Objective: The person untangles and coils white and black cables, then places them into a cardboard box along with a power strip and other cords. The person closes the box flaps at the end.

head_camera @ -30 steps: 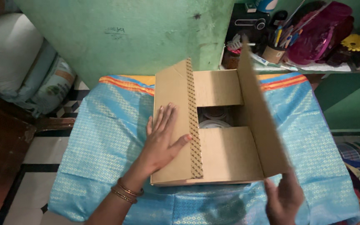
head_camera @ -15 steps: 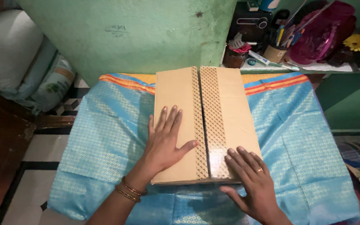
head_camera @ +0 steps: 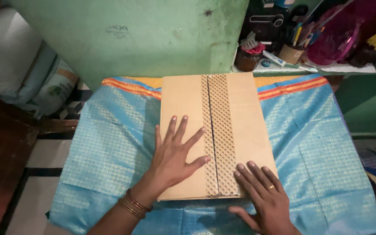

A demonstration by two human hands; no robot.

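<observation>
A brown cardboard box (head_camera: 240,109) lies closed on a light blue patterned cloth (head_camera: 109,143), its two top flaps meeting along a patterned tape strip (head_camera: 216,130) down the middle. My left hand (head_camera: 175,156) lies flat with spread fingers on the left flap. My right hand (head_camera: 262,198) presses flat on the right flap's near corner, a ring on one finger. Bangles circle my left wrist (head_camera: 135,204).
A green wall (head_camera: 144,39) rises behind the box. At the back right a shelf (head_camera: 349,67) carries a cup of pens, a jar, a pink bag and a yellow flower. Stuffed sacks (head_camera: 18,69) lie at the left beside dark flooring.
One second ago the box stood open with the right flap raised. Both flaps have since been folded down, and my right hand came up onto the right flap.
</observation>
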